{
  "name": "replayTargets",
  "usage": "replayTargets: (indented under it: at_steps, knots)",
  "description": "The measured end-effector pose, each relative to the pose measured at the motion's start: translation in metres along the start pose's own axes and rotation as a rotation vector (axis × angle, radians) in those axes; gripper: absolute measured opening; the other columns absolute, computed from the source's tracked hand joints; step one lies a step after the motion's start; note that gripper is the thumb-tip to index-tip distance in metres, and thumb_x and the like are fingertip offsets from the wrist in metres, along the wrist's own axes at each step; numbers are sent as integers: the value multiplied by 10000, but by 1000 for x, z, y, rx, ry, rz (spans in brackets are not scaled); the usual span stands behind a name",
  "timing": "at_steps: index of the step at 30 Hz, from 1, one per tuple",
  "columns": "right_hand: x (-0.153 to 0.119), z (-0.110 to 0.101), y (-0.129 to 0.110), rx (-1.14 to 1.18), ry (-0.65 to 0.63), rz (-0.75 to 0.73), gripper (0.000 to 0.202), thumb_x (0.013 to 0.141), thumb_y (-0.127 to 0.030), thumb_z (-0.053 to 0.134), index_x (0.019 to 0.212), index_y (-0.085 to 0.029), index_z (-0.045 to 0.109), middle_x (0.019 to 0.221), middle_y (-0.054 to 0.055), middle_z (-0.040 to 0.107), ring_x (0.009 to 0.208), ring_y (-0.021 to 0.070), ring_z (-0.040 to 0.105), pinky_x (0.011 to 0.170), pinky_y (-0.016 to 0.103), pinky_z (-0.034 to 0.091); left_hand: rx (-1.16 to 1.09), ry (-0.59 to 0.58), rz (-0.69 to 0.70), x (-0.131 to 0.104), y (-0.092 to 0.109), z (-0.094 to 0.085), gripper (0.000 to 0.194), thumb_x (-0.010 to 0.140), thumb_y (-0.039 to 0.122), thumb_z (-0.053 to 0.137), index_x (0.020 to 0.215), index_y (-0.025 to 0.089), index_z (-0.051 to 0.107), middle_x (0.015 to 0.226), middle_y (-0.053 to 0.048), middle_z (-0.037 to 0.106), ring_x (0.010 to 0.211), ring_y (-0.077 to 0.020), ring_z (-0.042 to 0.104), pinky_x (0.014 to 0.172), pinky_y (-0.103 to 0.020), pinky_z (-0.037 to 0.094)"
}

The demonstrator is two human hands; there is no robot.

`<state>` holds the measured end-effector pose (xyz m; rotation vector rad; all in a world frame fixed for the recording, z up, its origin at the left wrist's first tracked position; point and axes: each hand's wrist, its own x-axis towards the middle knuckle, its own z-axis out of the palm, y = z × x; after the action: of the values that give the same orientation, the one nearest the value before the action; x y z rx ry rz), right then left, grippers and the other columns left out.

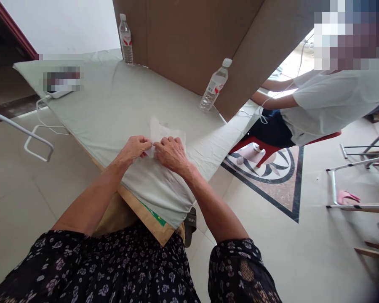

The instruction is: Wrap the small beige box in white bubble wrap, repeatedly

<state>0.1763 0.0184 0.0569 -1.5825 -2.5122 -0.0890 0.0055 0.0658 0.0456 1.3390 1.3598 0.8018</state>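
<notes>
A thin, whitish, see-through sheet or bag (158, 128) lies crumpled on the pale cloth of the table (113, 109), near its front corner. My left hand (136, 148) pinches its left edge between thumb and fingers. Close beside it, my right hand (170, 153) rests over the sheet with curled fingers, its thumb and index finger closed on the same material. The fingertips of both hands nearly meet. Part of the sheet is hidden under my right hand.
Two clear water bottles, one at the back (126, 40) and one at the right (215, 86), stand before a large cardboard panel (189, 38). A blurred device (61, 84) with a white cable lies at the left. A seated person (331, 101) is beyond the panel.
</notes>
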Motion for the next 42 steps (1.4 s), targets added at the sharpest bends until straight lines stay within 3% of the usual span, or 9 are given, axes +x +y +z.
replayTargets:
  at_steps: [4,10,14,17,20,25,29,34,42]
  knots:
    - [-3,0,-1,96,28,43,536,928,-267,623,1434,-115,537,1222,179,736,1093,334,596,942,442,389,44,-62,32,-6,16,11,129,625,265,598,707,178,648,578,20,569,521,-119,517,501,-243,419]
    - [-27,-1,8,348,141,68,458,878,-234,617,1332,-174,614,1299,141,727,1208,305,627,1058,455,413,420,-266,308,-10,24,7,240,709,274,531,779,155,727,679,-5,630,678,-158,561,640,-272,440]
    - [-65,5,31,498,432,423,350,910,-317,574,1226,-193,657,1328,152,699,1185,295,661,1032,479,479,752,-163,495,-10,15,14,261,826,249,527,929,153,747,842,-56,674,779,-191,590,745,-308,477]
    - [-88,14,47,665,347,701,539,873,-478,642,1309,-163,615,1251,173,718,924,259,713,873,449,559,829,-92,560,-10,8,22,344,862,221,556,1148,154,734,1161,-135,658,958,-232,639,865,-342,529]
    - [-89,24,54,831,206,813,786,828,-617,693,1445,-158,526,1140,146,755,838,241,717,827,420,579,871,-111,575,-13,6,26,337,877,182,566,1172,140,721,1251,-159,604,1024,-244,648,928,-358,551]
    - [-56,39,50,891,178,842,983,787,-678,734,1534,-111,440,1042,133,747,911,274,732,796,377,583,887,-45,493,-24,3,31,274,917,208,594,1149,148,729,1222,-146,584,1007,-245,667,939,-358,569]
    - [-32,47,44,821,260,821,911,762,-576,780,1498,-123,490,981,95,724,936,275,699,835,390,558,878,4,448,-28,3,33,294,922,236,625,1186,171,736,1242,-136,580,1071,-255,672,955,-342,569]
    - [-21,42,36,718,372,668,748,791,-317,679,1503,-183,488,747,-55,609,707,172,584,761,322,481,910,-84,439,-23,12,28,323,919,263,621,1201,191,758,1216,-121,616,1081,-256,670,970,-350,561]
    - [-10,25,17,719,394,588,637,837,-284,639,1451,-141,546,809,-18,669,749,168,615,795,326,491,874,-206,457,-15,18,23,356,907,281,592,1194,192,782,1139,-116,636,1084,-258,634,972,-356,539]
